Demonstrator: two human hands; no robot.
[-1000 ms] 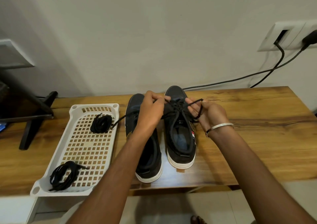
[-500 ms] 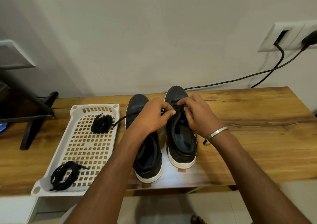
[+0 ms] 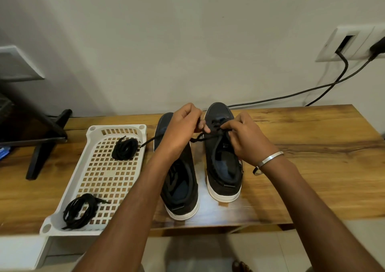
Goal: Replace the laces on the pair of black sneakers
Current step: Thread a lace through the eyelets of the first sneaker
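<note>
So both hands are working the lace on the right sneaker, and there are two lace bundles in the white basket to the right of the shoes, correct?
Not quite: the white basket sits to the left of the shoes, as the head view shows. The rest holds: the left hand and right hand both pinch the lace on the right sneaker, and two lace bundles lie in the basket.

Both forearms were bare, with no sleeve showing on either one as far back as the near edge of the view. The right hand [image 3: 248,138] had a plain, thin silver-coloured metal bangle [image 3: 268,161] sitting loosely round its wrist, tilted, with its near end hanging a little off the arm. The left hand [image 3: 181,132] and its wrist wore nothing.
</note>
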